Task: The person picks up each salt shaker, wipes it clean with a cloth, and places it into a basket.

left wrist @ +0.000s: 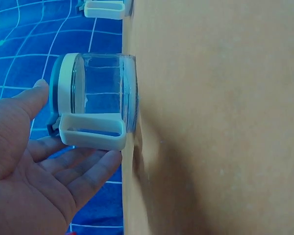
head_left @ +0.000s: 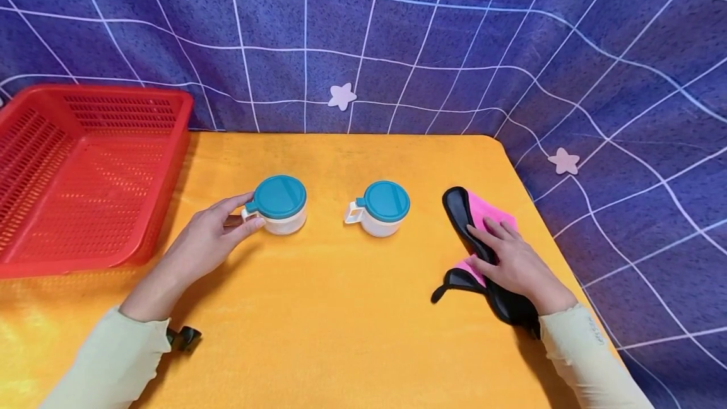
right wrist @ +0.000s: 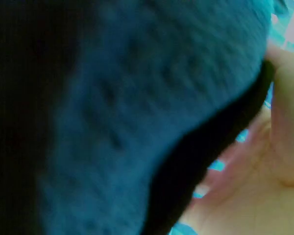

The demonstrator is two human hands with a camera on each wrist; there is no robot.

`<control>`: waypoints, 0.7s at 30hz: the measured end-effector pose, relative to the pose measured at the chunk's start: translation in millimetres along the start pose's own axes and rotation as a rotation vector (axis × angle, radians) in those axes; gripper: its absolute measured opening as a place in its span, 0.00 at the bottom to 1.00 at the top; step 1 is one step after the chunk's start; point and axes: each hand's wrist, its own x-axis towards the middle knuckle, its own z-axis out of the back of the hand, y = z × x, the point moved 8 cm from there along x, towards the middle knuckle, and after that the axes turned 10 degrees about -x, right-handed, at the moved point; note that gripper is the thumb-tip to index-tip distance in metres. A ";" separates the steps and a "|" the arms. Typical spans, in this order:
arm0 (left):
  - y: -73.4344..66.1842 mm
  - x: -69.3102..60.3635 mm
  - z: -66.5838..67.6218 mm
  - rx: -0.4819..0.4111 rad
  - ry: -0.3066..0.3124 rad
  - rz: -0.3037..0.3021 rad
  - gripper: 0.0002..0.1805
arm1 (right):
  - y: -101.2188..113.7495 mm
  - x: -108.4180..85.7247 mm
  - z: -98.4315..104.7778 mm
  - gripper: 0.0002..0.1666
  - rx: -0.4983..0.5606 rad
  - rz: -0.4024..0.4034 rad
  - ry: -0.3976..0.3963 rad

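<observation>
A clear jar with a teal lid [head_left: 279, 197] and white handle stands on the orange table. My left hand [head_left: 207, 235] is at its handle side, thumb and fingers spread around it. The left wrist view has this jar [left wrist: 102, 83] sideways, the hand [left wrist: 34, 171] beside lid and handle with fingers loosely extended. A second, similar jar [head_left: 386, 202] stands to the right. My right hand [head_left: 519, 267] rests with spread fingers on a folded black and pink item [head_left: 457, 210]. Blurred dark fabric [right wrist: 152, 98] covers much of the right wrist view, beside the hand [right wrist: 279, 161].
A red perforated basket [head_left: 142, 207] stands at the left of the table [head_left: 341, 333]. Behind and to the right hangs a blue curtain [head_left: 284, 24] with white lines and stars. A small dark object [head_left: 186, 338] shows beside the left sleeve.
</observation>
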 end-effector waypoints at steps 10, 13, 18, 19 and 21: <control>1.2 0.8 -2.1 0.010 0.010 0.012 0.41 | -10.8 -9.3 -4.3 0.53 0.053 -0.150 0.091; 1.0 1.6 -2.5 0.016 0.011 0.007 0.41 | -11.6 -10.6 -6.5 0.53 0.049 -0.182 0.096; 1.3 1.8 -2.4 0.017 0.009 0.004 0.41 | -6.4 -11.9 -3.6 0.47 0.024 -0.163 0.045; 1.4 1.7 -2.5 0.016 0.010 0.006 0.41 | -4.7 -12.2 -2.5 0.46 0.013 -0.155 0.031; 1.5 1.5 -2.3 0.019 0.011 0.008 0.41 | -2.1 -12.8 -1.1 0.43 -0.011 -0.141 0.001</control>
